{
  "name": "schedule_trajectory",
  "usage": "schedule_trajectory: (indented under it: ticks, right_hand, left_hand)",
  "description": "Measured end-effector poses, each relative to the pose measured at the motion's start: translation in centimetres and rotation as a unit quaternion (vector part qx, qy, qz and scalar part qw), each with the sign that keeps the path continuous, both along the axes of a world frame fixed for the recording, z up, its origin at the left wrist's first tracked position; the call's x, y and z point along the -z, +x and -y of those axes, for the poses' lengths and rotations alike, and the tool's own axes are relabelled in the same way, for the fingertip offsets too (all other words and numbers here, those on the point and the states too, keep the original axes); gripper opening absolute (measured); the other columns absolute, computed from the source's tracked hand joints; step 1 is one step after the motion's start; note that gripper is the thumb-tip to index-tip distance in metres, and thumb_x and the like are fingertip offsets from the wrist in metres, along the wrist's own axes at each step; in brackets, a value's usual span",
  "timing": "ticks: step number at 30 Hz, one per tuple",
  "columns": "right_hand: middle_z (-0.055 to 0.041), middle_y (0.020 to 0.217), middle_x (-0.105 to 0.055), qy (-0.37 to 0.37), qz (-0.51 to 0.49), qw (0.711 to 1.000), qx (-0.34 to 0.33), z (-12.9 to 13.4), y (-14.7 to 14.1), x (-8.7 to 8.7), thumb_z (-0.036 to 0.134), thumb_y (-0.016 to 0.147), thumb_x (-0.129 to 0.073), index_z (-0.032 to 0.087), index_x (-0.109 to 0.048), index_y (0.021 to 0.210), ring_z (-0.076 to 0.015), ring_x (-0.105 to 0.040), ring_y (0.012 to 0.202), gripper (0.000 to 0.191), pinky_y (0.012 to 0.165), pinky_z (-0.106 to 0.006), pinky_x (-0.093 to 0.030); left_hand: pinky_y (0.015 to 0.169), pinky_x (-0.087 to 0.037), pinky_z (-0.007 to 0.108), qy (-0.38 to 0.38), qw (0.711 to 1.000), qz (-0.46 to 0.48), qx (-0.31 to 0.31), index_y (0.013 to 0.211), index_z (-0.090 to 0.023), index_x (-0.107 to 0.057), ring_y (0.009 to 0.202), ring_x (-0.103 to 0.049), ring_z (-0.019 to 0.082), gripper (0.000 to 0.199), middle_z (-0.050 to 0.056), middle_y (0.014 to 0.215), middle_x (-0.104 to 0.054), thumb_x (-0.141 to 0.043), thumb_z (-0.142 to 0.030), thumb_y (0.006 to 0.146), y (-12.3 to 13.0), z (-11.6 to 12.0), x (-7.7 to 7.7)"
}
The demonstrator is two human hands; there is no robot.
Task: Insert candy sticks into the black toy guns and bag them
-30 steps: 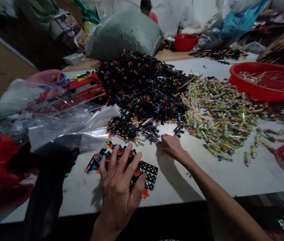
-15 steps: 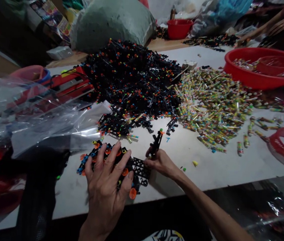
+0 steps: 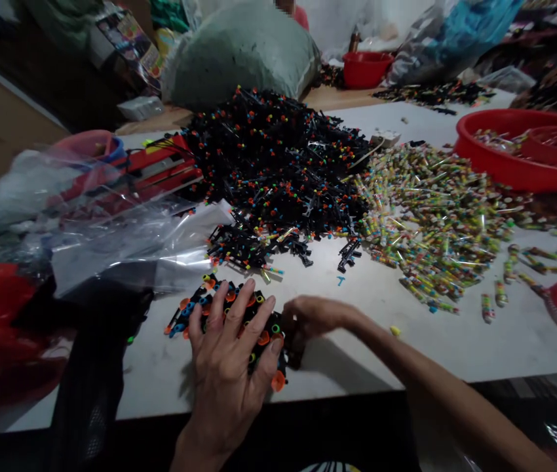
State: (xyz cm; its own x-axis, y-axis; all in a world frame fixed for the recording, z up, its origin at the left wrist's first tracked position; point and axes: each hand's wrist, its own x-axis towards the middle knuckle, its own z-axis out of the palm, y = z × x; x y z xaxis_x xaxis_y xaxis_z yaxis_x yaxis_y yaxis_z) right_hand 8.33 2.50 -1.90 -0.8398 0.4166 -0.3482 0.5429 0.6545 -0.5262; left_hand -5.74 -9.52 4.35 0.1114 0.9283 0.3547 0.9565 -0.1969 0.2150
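Heap of black toy rifles (image 3: 278, 164) still dwarfs the small loose batch (image 3: 244, 246) in front of it on the white worktop (image 3: 455, 347). Near the front edge, the left hand (image 3: 227, 373) lies with fingers spread, pressing on a black lattice rack (image 3: 194, 305) studded with colored pieces. The right hand (image 3: 315, 318) curls at the rack's right end; whether that grip pinches anything is hidden.

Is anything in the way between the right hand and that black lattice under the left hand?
Nothing visible: the right hand sits at the right end of the black lattice with no gap showing, and the left hand lies spread over the lattice's colored pieces.
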Motion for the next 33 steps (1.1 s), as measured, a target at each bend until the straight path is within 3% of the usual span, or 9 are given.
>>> schedule_trajectory:
  ticks: [4, 6, 12, 16, 19, 21, 24, 28, 33]
  right_hand:
    - [-0.0136, 0.109, -0.058, 0.186, 0.01, 0.965, 0.184, -7.8, -1.9, -1.3, 0.012, 0.085, -0.043, 0.012, -0.063, 0.1, -0.02, -0.059, 0.087, 0.024, 0.067, -0.025, -0.039]
    - [-0.018, 0.115, -0.053, 0.217, 0.008, 0.954, 0.205, -10.0, -2.9, -1.4, 0.007, 0.085, -0.037, 0.01, -0.062, 0.098, -0.0235, -0.057, 0.095, 0.029, 0.071, -0.029, -0.039]
    - [-0.0141, 0.104, -0.059, 0.232, -0.012, 0.943, 0.237, -8.1, -0.5, 0.5, 0.008, 0.085, -0.035, 0.012, -0.058, 0.101, -0.0206, -0.057, 0.087, 0.028, 0.068, -0.028, -0.038]
    - [-0.0007, 0.071, -0.059, -0.008, -0.149, 0.942, 0.302, -3.0, 2.2, 2.9, 0.019, 0.071, -0.057, 0.014, -0.058, 0.084, -0.0131, -0.053, 0.063, 0.013, 0.054, -0.021, -0.035]
    - [0.0042, 0.06, -0.053, -0.235, -0.251, 0.873, 0.346, 0.4, 1.8, 4.8, 0.023, 0.064, -0.063, 0.015, -0.054, 0.075, -0.0098, -0.049, 0.053, 0.016, 0.048, -0.02, -0.035]
    - [0.0042, 0.061, -0.054, -0.294, -0.297, 0.834, 0.361, 1.5, 1.0, 5.4, 0.023, 0.064, -0.063, 0.016, -0.054, 0.08, -0.01, -0.05, 0.054, 0.02, 0.05, -0.02, -0.037]
    - [0.0032, 0.061, -0.054, -0.231, -0.288, 0.876, 0.311, 1.9, 0.1, 4.9, 0.02, 0.065, -0.061, 0.015, -0.054, 0.074, -0.0099, -0.049, 0.056, 0.012, 0.052, -0.02, -0.036]
    - [-0.0023, 0.071, -0.059, -0.004, -0.176, 0.967, 0.183, 2.6, -0.2, 2.9, 0.013, 0.069, -0.053, 0.015, -0.056, 0.073, -0.0117, -0.049, 0.06, 0.005, 0.054, -0.023, -0.033]
    - [-0.0087, 0.084, -0.064, 0.065, -0.039, 0.994, 0.077, 1.7, -0.8, 0.5, 0.019, 0.077, -0.052, 0.014, -0.061, 0.088, -0.017, -0.058, 0.07, 0.015, 0.055, -0.025, -0.035]
  left_hand:
    - [0.105, -0.016, 0.054, -0.001, 1.0, -0.013, -0.001, 0.125, -0.028, -0.049, 0.134, -0.023, 0.029, 0.041, 0.005, 0.141, -0.039, -0.047, -0.028, 0.085, -0.2, 0.1, 0.0]
    - [0.105, -0.018, 0.054, 0.006, 1.0, -0.013, -0.002, 0.124, -0.028, -0.051, 0.134, -0.024, 0.029, 0.04, 0.005, 0.14, -0.04, -0.047, -0.027, 0.085, -0.2, 0.0, 0.0]
    - [0.105, -0.016, 0.054, 0.032, 0.999, 0.014, 0.002, 0.124, -0.029, -0.051, 0.133, -0.026, 0.029, 0.039, 0.004, 0.139, -0.042, -0.046, -0.028, 0.085, -0.2, 0.0, 0.5]
    - [0.106, -0.014, 0.054, 0.023, 0.999, 0.022, 0.004, 0.125, -0.029, -0.05, 0.133, -0.026, 0.029, 0.041, 0.004, 0.14, -0.041, -0.046, -0.028, 0.084, -0.3, 0.1, 0.5]
    - [0.105, -0.015, 0.054, 0.016, 1.0, 0.021, 0.01, 0.125, -0.029, -0.049, 0.133, -0.025, 0.03, 0.042, 0.004, 0.141, -0.04, -0.046, -0.026, 0.084, -0.5, 0.1, 0.4]
    - [0.105, -0.015, 0.054, 0.014, 1.0, 0.019, 0.015, 0.126, -0.029, -0.048, 0.133, -0.025, 0.03, 0.043, 0.004, 0.141, -0.04, -0.046, -0.026, 0.084, -0.5, 0.1, 0.4]
    - [0.105, -0.015, 0.054, 0.014, 1.0, 0.016, 0.015, 0.127, -0.029, -0.047, 0.133, -0.025, 0.03, 0.044, 0.004, 0.141, -0.04, -0.046, -0.025, 0.083, -0.5, 0.1, 0.4]
    - [0.106, -0.015, 0.054, 0.012, 1.0, 0.016, 0.008, 0.128, -0.031, -0.045, 0.133, -0.025, 0.029, 0.046, 0.003, 0.141, -0.039, -0.046, -0.025, 0.083, -0.3, 0.0, 0.3]
    - [0.106, -0.013, 0.055, -0.004, 1.0, 0.008, 0.007, 0.13, -0.031, -0.043, 0.134, -0.023, 0.029, 0.048, 0.004, 0.142, -0.038, -0.048, -0.024, 0.083, -0.3, 0.0, 0.2]
